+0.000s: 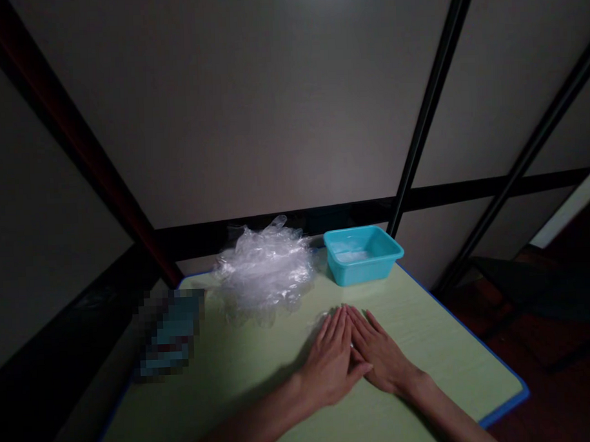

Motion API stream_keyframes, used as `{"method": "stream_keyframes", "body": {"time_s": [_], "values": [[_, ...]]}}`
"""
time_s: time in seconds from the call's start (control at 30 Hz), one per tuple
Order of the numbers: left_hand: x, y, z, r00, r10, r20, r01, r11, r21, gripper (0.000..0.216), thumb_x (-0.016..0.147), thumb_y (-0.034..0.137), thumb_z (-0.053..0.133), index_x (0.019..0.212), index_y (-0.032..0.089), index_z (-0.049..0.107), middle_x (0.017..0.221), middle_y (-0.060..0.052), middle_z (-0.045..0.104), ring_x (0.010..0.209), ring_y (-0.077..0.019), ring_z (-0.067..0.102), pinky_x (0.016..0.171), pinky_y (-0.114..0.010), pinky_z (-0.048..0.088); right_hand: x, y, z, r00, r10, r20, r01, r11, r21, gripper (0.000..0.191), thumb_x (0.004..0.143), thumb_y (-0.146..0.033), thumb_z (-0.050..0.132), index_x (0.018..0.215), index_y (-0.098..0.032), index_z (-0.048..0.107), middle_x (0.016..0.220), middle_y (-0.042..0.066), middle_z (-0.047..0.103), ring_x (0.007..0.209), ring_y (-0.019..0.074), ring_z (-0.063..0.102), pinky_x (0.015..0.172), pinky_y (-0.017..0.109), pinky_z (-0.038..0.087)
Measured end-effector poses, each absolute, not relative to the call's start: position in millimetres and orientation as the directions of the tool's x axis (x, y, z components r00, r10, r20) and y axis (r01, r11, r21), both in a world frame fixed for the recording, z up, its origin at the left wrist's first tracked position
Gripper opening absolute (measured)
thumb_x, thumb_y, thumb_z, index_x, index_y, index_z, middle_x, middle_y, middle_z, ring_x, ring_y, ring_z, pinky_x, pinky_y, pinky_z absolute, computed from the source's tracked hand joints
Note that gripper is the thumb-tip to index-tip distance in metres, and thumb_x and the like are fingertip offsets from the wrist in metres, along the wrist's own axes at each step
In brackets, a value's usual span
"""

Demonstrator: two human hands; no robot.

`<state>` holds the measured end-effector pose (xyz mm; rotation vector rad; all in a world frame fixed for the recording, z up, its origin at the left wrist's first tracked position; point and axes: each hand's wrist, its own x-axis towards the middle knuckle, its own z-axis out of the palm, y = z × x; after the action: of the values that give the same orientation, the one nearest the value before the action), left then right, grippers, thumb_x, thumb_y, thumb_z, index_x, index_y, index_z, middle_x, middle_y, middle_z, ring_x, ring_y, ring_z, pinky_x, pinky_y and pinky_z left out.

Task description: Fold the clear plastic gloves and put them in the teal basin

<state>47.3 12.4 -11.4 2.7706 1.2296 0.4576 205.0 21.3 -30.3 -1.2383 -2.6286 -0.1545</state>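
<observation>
My left hand (pixel 329 361) and my right hand (pixel 381 353) lie flat, palms down, side by side on the pale green table (pixel 233 391), fingers stretched out and touching at the fingertips. Neither holds anything that I can make out; a faint clear film may lie under the fingertips. A heap of clear plastic gloves (pixel 265 270) sits just beyond the left hand. A turquoise plastic tub (pixel 362 253) stands at the far edge, beyond both hands.
A blurred bluish object (pixel 171 338) lies at the table's left edge. The table has a blue rim (pixel 504 400) and stands against a grey panel wall with dark frame bars. Dark floor lies to the right.
</observation>
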Motion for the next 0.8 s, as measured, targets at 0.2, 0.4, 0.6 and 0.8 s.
{"method": "stream_keyframes", "body": {"time_s": [0.2, 0.4, 0.6, 0.8], "values": [[46.6, 17.7, -19.7, 0.616, 0.768, 0.175, 0.755, -0.639, 0.147, 0.081, 0.08, 0.06, 0.033, 0.133, 0.0, 0.024, 0.139, -0.021, 0.02, 0.13, -0.0278, 0.012, 0.105, -0.041, 0.02, 204.1, 20.1, -28.6, -0.608, 0.755, 0.246, 0.78, 0.626, 0.006, 0.053, 0.089, -0.03, 0.03, 0.136, -0.007, 0.021, 0.141, 0.013, 0.022, 0.13, 0.0221, 0.017, 0.104, 0.043, 0.023], [40.0, 14.5, -13.7, 0.585, 0.799, 0.14, 0.791, -0.6, 0.119, 0.082, 0.08, 0.063, 0.027, 0.131, -0.001, 0.029, 0.138, -0.022, 0.022, 0.129, -0.03, 0.016, 0.104, -0.042, 0.021, 204.5, 19.7, -27.6, -0.603, 0.769, 0.213, 0.784, 0.62, -0.017, 0.054, 0.09, -0.032, 0.029, 0.136, -0.006, 0.021, 0.14, 0.016, 0.021, 0.13, 0.0238, 0.015, 0.104, 0.046, 0.021], [20.7, 12.1, -14.6, 0.547, 0.827, 0.131, 0.829, -0.557, 0.05, 0.081, 0.082, 0.062, 0.026, 0.131, -0.002, 0.03, 0.138, -0.023, 0.021, 0.129, -0.032, 0.015, 0.103, -0.046, 0.021, 205.1, 18.3, -23.4, -0.596, 0.782, 0.183, 0.789, 0.613, -0.047, 0.055, 0.091, -0.034, 0.028, 0.137, -0.006, 0.017, 0.141, 0.017, 0.016, 0.13, 0.0244, 0.015, 0.104, 0.047, 0.02], [12.7, 10.0, -16.7, 0.536, 0.834, 0.13, 0.839, -0.543, 0.029, 0.075, 0.084, 0.057, 0.026, 0.131, -0.001, 0.029, 0.138, -0.022, 0.022, 0.129, -0.031, 0.016, 0.103, -0.048, 0.021, 204.8, 19.1, -25.3, -0.589, 0.787, 0.184, 0.787, 0.61, -0.092, 0.056, 0.09, -0.034, 0.029, 0.137, -0.007, 0.017, 0.142, 0.016, 0.016, 0.13, 0.0241, 0.015, 0.104, 0.047, 0.018]]}}
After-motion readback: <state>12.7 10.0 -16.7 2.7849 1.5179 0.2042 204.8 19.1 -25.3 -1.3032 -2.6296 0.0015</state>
